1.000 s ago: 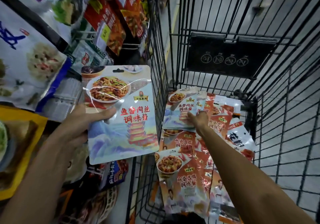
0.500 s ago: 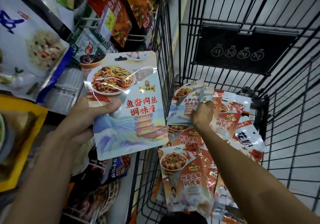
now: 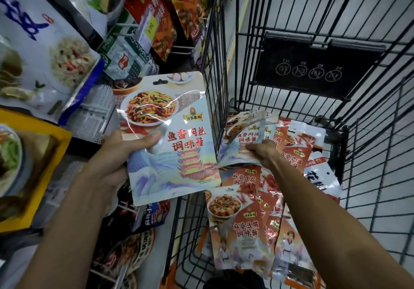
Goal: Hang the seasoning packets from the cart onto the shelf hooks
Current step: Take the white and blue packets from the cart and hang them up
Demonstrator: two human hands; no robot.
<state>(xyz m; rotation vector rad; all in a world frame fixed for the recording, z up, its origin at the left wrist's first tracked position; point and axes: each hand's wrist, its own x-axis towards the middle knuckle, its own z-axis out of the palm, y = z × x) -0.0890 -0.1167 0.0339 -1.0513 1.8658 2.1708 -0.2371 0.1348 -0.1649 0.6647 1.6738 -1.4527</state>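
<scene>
Only the arms of the person are showing, and both are going uncovered. The bare left hand (image 3: 112,161) is joining a bare, slender left forearm (image 3: 67,221) that is widening toward the lower frame edge. The bare right hand (image 3: 263,153) is joining a bare right forearm (image 3: 324,210), which is looking thicker close to the camera. The left thumb (image 3: 146,141) is showing a short nail at its tip. A dark rounded mass (image 3: 233,281) is sitting at the bottom edge between the arms; whether it is clothing cannot be told.
</scene>
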